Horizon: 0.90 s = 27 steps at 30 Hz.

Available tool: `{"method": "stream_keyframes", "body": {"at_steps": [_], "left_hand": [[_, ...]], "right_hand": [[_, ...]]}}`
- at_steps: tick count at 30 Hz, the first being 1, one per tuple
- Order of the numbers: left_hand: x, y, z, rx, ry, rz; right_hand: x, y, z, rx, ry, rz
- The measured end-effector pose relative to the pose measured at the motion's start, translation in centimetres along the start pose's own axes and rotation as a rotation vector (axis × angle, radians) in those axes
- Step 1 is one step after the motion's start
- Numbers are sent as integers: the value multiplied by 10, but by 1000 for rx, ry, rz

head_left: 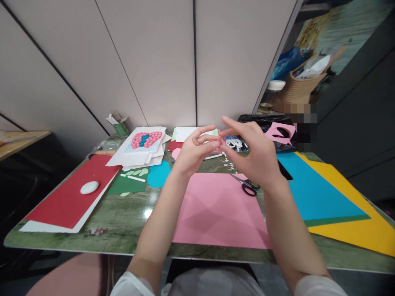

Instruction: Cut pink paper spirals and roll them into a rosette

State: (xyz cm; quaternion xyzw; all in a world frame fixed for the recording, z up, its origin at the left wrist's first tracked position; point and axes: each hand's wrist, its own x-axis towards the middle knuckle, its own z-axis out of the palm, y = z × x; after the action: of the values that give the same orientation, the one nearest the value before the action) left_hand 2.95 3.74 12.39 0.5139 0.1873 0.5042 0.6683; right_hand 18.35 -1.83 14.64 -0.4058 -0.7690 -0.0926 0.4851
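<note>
In the head view, the left hand (193,152) and right hand (257,152) meet at the fingertips above the tabletop (123,213); whether either grip is clamped on something I cannot tell. Below them the pink sheet (212,209) lies flat, its near edge close to the tabletop's front edge, with scissors (248,188) across its far right corner. Bare room opens left of it, up to the red sheet (68,201). On the right, the blue sheet (317,189) overlaps the yellow sheet (354,230), leaving little space.
</note>
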Motion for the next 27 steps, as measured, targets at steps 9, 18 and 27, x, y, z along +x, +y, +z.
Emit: {"method": "stream_keyframes", "body": {"at_steps": [9, 18, 27], "left_hand": [[0, -3, -3, 70, 35, 77], [-1, -2, -3, 166, 46, 112], [-6, 5, 2, 218, 85, 99]], "right_hand": [[4, -1, -5, 91, -79, 259], [4, 2, -6, 113, -106, 282], [4, 1, -3, 71, -93, 217]]}}
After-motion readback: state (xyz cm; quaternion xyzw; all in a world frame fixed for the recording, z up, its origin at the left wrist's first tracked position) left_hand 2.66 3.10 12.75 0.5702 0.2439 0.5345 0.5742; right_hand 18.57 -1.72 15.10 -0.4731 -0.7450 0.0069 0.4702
